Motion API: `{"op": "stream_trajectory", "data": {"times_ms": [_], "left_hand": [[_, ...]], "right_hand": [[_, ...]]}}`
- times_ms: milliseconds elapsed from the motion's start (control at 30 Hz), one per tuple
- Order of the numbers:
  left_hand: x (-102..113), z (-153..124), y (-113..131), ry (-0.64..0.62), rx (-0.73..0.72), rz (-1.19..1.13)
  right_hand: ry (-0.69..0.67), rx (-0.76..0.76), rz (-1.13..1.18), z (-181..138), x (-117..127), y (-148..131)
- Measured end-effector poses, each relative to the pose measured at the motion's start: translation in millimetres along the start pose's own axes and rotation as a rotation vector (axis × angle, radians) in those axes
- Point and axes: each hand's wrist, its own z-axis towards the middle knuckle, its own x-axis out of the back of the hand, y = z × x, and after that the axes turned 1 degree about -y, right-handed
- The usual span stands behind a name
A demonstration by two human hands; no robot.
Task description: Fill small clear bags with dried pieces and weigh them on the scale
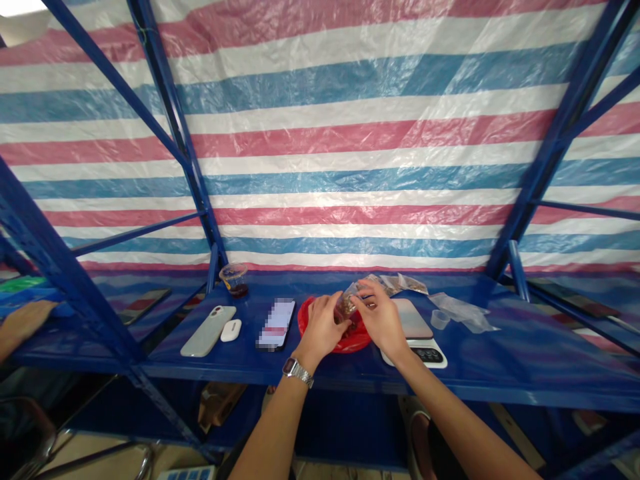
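Observation:
My left hand [323, 327] and my right hand [381, 320] meet over a red bowl [350, 341] on the blue shelf [525, 360]. Together they pinch a small clear plastic bag [346, 305] with brownish contents, held just above the bowl. My left wrist wears a metal watch [298, 371]. Both hands have their fingers closed on the bag. A white digital scale [417, 333] lies right under my right hand.
Left of the bowl lie a phone face up [277, 325], a white earbud case [231, 330] and a white phone face down [209, 331]. A small cup [235, 279] stands behind. Filled bags [400, 283] and clear bags [463, 312] lie at right. Another person's hand [23, 321] rests far left.

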Motion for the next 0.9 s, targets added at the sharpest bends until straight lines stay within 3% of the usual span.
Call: {"op": "stream_trajectory", "data": {"times_ms": [300,533,900], "left_hand": [[8,-1,2,-0.021,-0.03,-0.02],[5,0,-1,-0.009,-0.02,-0.029],[6,1,3,-0.031,-0.001,-0.013]], "right_hand": [[-0.088,0.059,0.076,-2,-3,-5],[-0.026,0.078,0.08,-3,-5,-8],[-0.047,0.131,0.095,-5,-3,-14]]}}
